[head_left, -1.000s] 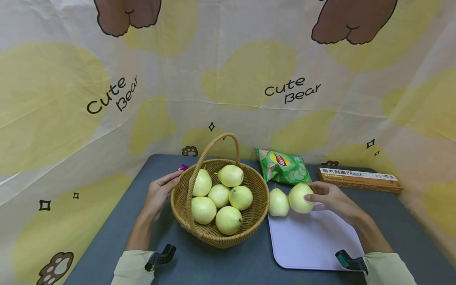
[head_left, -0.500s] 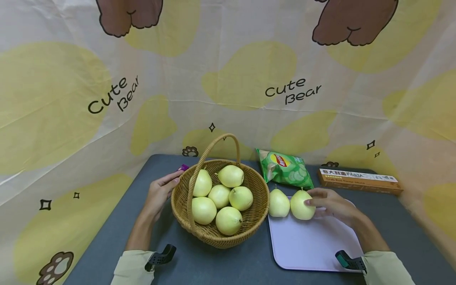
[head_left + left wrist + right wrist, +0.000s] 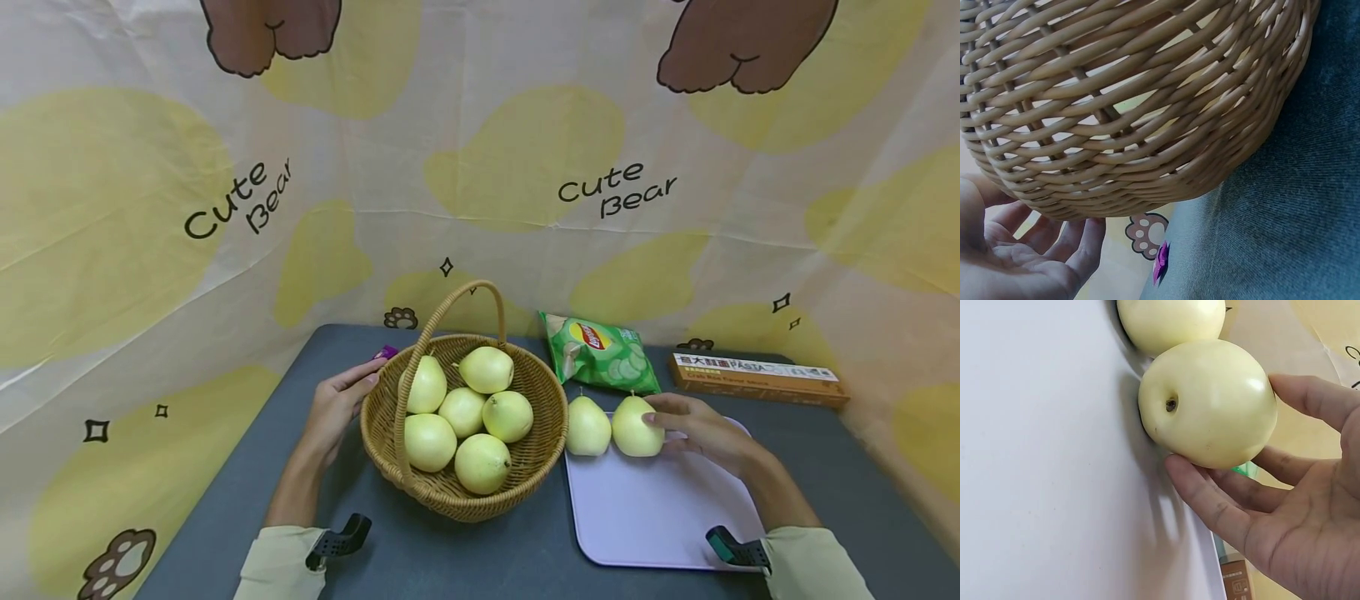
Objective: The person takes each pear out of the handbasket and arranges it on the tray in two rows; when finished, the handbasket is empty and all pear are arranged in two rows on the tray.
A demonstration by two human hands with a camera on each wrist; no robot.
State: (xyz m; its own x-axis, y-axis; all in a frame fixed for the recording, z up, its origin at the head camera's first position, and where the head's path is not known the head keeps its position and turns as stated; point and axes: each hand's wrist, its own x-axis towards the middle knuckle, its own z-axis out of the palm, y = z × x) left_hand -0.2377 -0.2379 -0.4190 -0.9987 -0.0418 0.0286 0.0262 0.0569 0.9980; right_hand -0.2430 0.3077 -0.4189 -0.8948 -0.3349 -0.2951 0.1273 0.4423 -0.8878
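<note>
My right hand (image 3: 701, 429) holds a pale yellow-green pear (image 3: 637, 427) between thumb and fingers at the far left part of a lilac tray (image 3: 660, 517). The right wrist view shows the underside of this pear (image 3: 1210, 406), close over the tray's surface. Right beside it stands another pear (image 3: 588, 427). To the left, a wicker basket (image 3: 465, 507) with a tall handle contains several pears (image 3: 482, 463). My left hand (image 3: 336, 408) touches the basket's outer left side near the rim. In the left wrist view its fingertips meet the basket's woven wall (image 3: 1122, 125).
A green chip bag (image 3: 600, 354) lies behind the tray, with an orange-brown pasta box (image 3: 757, 380) at the back right. A small purple wrapper (image 3: 386, 352) sits behind the basket at left. A printed cloth (image 3: 495, 167) hangs behind the grey-blue table (image 3: 517, 554).
My right hand has lowered its pear onto or close over the tray beside the other pear, then it rises very slightly. My left hand and the basket stay put.
</note>
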